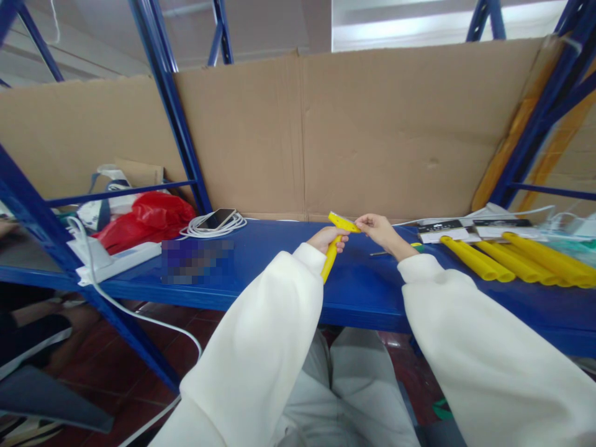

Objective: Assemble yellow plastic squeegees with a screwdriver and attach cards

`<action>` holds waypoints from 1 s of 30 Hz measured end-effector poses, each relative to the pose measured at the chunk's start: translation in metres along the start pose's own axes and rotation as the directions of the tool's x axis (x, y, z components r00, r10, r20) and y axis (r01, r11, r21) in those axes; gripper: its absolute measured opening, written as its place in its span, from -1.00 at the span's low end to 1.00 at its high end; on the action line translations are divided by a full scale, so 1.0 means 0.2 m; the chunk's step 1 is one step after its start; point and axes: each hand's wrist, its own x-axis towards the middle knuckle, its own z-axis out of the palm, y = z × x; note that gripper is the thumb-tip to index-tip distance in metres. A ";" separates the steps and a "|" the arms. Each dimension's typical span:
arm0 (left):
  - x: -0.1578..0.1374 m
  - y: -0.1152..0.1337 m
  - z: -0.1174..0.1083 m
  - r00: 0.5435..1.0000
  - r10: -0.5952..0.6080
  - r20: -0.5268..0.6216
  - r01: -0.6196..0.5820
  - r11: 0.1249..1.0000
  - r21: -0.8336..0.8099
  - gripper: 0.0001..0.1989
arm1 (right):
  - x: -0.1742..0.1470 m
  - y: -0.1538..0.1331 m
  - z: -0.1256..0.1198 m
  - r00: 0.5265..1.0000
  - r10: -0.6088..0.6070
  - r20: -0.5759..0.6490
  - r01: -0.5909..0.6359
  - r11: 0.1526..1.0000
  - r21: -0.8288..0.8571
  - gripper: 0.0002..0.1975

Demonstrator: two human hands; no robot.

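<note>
My left hand (pixel 328 238) is closed around a yellow tube (pixel 329 259) that slants down toward me over the blue shelf (pixel 279 261). My right hand (pixel 380 231) pinches a small flat yellow piece (pixel 343 222) at the tube's upper end. Both arms wear white sleeves. A thin metal tool (pixel 382 252) lies on the shelf just under my right hand.
Several yellow tubes (pixel 516 257) lie at the right beside black-and-white cards (pixel 442 230). A phone on a coiled white cable (pixel 215 222), a red bag (pixel 146 222) and a white power strip (pixel 118 262) sit at the left. Cardboard (pixel 372 130) backs the shelf between blue uprights.
</note>
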 end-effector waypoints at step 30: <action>-0.03 0.02 0.01 0.964 0.264 -0.021 -0.264 0.964 0.002 -0.75 | -0.02 -0.12 -0.02 0.971 -0.236 -0.024 0.232 0.965 -0.122 -0.77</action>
